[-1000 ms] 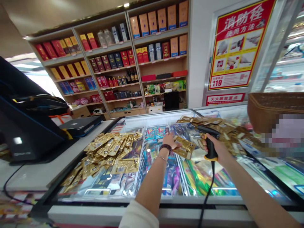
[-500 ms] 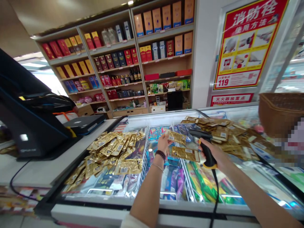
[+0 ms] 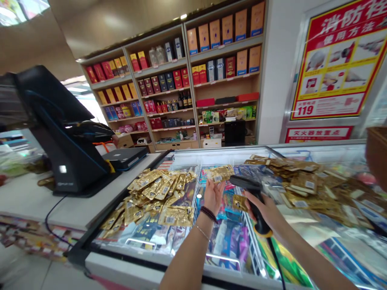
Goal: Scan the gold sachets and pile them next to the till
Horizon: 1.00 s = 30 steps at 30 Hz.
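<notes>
My left hand (image 3: 213,197), with a dark bead bracelet and a thin chain at its wrist, grips a gold foil packet (image 3: 220,173) near its lower edge. A printed label shows on the packet. In my right hand (image 3: 267,209) is a black barcode scanner (image 3: 246,184) with a yellow-orange butt and a hanging cable. Its head points left, close to the packet. Another gold packet (image 3: 240,202) shows at the right fingertips, partly covered by them; whether they grip it I cannot tell. Gold packets (image 3: 151,189) lie heaped on the left, and more packets (image 3: 305,181) on the right.
Beneath my hands is a glass-topped freezer (image 3: 145,264) with wire baskets of colourful packages. A black checkout terminal (image 3: 66,141) and a flat black device (image 3: 127,157) stand on the counter (image 3: 18,205) at left. Shelves of boxed goods (image 3: 163,82) line the back. A brown basket (image 3: 376,155) is at far right.
The view has swung left, so the surroundings sit farther right. The scanner's head has come nearer the packet in my left hand. Less of the second packet shows by my right fingers.
</notes>
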Each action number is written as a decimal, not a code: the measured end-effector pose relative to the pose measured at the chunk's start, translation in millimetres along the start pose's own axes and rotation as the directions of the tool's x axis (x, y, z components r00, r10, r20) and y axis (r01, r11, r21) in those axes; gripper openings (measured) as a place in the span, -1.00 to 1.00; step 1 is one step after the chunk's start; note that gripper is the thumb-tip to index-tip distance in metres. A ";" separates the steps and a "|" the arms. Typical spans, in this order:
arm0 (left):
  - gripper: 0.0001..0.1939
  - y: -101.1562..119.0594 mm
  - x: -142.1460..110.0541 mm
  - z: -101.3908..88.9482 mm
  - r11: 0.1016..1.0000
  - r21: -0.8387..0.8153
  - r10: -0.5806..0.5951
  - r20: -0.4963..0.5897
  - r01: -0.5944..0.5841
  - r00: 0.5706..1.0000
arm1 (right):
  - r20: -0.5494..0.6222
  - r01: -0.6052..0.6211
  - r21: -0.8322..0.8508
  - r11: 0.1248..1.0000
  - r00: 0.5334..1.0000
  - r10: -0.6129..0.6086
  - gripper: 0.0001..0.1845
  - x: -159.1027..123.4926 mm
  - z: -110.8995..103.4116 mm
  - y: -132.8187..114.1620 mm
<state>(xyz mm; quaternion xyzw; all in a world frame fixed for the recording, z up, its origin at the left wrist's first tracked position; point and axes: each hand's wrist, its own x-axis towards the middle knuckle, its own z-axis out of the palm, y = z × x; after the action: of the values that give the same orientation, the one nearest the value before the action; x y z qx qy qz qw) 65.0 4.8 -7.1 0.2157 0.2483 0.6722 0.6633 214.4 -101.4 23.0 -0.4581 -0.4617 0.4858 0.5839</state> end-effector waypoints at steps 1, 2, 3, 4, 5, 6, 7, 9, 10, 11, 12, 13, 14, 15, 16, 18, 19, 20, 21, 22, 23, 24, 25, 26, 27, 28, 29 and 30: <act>-0.86 0.6 1.0 -0.9 1.000 0.012 0.014 0.011 -0.014 1.000 | 0.004 0.013 -0.034 0.999 1.000 -0.013 -0.45 -1.4 2.0 0.9; -0.83 1.4 1.6 -1.4 0.999 0.026 0.022 0.023 -0.023 0.999 | 0.006 0.028 -0.069 0.997 1.000 -0.027 -0.46 -2.9 3.2 1.3; -0.80 2.1 1.7 -1.7 0.999 0.037 0.023 0.036 -0.024 0.999 | 0.006 0.042 -0.104 0.994 0.999 -0.042 -0.46 -4.4 3.8 1.4; -0.78 2.7 1.5 -1.6 0.999 0.041 0.022 0.049 -0.024 0.999 | 0.008 0.054 -0.139 0.989 0.999 -0.053 -0.46 -5.7 4.0 1.1; -0.76 3.3 1.0 -1.3 0.999 0.038 0.018 0.060 -0.021 0.998 | 0.011 0.060 -0.171 0.983 0.998 -0.059 -0.46 -7.0 3.8 0.6; -0.75 3.8 0.3 -0.8 0.999 0.034 0.015 0.068 -0.017 0.998 | 0.012 0.062 -0.199 0.978 0.998 -0.061 -0.45 -8.1 3.5 -0.1; -0.75 4.1 -0.5 -0.2 0.999 0.032 0.013 0.075 -0.015 0.997 | 0.011 0.065 -0.221 0.973 0.998 -0.064 -0.46 -9.1 3.2 -1.0; -0.74 4.6 -2.0 1.2 0.999 0.039 0.016 0.079 -0.019 0.997 | 0.007 0.074 -0.253 0.965 0.997 -0.075 -0.46 -11.2 3.3 -3.2; -0.73 4.7 -2.7 1.7 0.999 0.047 0.020 0.078 -0.023 0.997 | 0.005 0.078 -0.270 0.960 0.997 -0.080 -0.47 -12.3 3.7 -4.5; -0.73 4.9 -3.2 2.1 0.998 0.052 0.025 0.078 -0.029 0.997 | 0.003 0.083 -0.288 0.954 0.996 -0.085 -0.47 -13.3 4.3 -5.8; -0.73 5.0 -3.7 2.3 0.998 0.051 0.030 0.080 -0.034 0.996 | 0.005 0.089 -0.304 0.949 0.996 -0.092 -0.47 -14.4 5.0 -7.2; -0.73 5.1 -4.1 2.4 0.998 0.045 0.032 0.084 -0.036 0.996 | 0.008 0.095 -0.316 0.944 0.995 -0.097 -0.48 -15.4 5.7 -8.5; -0.74 5.2 -4.3 2.5 0.999 0.039 0.032 0.089 -0.036 0.996 | 0.010 0.099 -0.325 0.941 0.995 -0.101 -0.49 -16.4 6.3 -9.8; -0.75 5.3 -4.5 2.4 0.999 0.036 0.030 0.093 -0.033 0.995 | 0.010 0.102 -0.329 0.939 0.994 -0.105 -0.49 -17.2 6.8 -10.9; -0.75 5.5 -4.7 2.4 0.999 0.039 0.026 0.095 -0.030 0.995 | 0.008 0.105 -0.331 0.938 0.994 -0.108 -0.49 -17.9 7.2 -11.8; -0.75 5.9 -4.9 2.4 0.998 0.055 0.021 0.092 -0.027 0.996 | -0.001 0.102 -0.337 0.936 0.994 -0.109 -0.50 -19.0 7.4 -13.4; -0.75 6.1 -4.9 2.5 0.998 0.060 0.023 0.091 -0.029 0.996 | -0.005 0.101 -0.339 0.935 0.994 -0.110 -0.50 -19.4 7.3 -14.0; -0.76 6.3 -5.0 2.6 0.998 0.059 0.025 0.089 -0.031 0.996 | -0.008 0.102 -0.341 0.935 0.994 -0.111 -0.50 -19.7 7.2 -14.6; -0.77 6.6 -5.0 2.8 0.998 0.052 0.027 0.087 -0.032 0.996 | -0.008 0.102 -0.341 0.935 0.994 -0.111 -0.51 -20.0 6.9 -15.2; -0.78 6.8 -5.1 3.0 0.999 0.042 0.026 0.084 -0.030 0.996 | -0.006 0.101 -0.340 0.935 0.994 -0.109 -0.51 -20.3 6.6 -15.8; -0.80 7.0 -5.2 3.2 0.999 0.033 0.024 0.080 -0.026 0.996 | -0.003 0.098 -0.339 0.936 0.994 -0.105 -0.51 -20.6 6.2 -16.3; -0.81 7.3 -5.5 3.4 1.000 0.023 0.019 0.073 -0.021 0.997 | 0.003 0.095 -0.340 0.936 0.995 -0.100 -0.51 -21.0 5.9 -16.9; -0.82 7.7 -5.8 3.6 1.000 0.017 0.014 0.065 -0.015 0.998 | 0.009 0.092 -0.341 0.936 0.995 -0.094 -0.51 -21.4 5.7 -17.4; -0.82 8.1 -6.3 3.9 1.000 0.014 0.010 0.060 -0.011 0.998 | 0.014 0.090 -0.342 0.935 0.996 -0.091 -0.51 -21.9 5.6 -18.0; -0.81 8.5 -6.9 4.2 1.000 0.016 0.010 0.058 -0.011 0.998 | 0.018 0.090 -0.344 0.935 0.996 -0.090 -0.51 -22.4 5.6 -18.5; -0.80 8.9 -7.5 4.5 1.000 0.023 0.011 0.062 -0.013 0.998 | 0.018 0.091 -0.346 0.934 0.996 -0.091 -0.51 -23.0 5.9 -18.9; -0.79 9.2 -8.1 4.8 0.999 0.034 0.016 0.069 -0.018 0.997 | 0.015 0.092 -0.347 0.933 0.996 -0.092 -0.51 -23.4 6.5 -19.3; -0.78 9.5 -8.6 5.1 0.998 0.050 0.021 0.077 -0.025 0.997 | 0.010 0.091 -0.345 0.934 0.996 -0.093 -0.50 -23.7 7.1 -19.5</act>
<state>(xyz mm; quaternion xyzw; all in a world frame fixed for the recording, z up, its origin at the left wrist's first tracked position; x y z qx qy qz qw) 61.0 -3.6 3.2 0.2607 0.2373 0.6647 0.6588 207.9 -126.3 41.0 -0.5328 -0.5589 0.3681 0.5180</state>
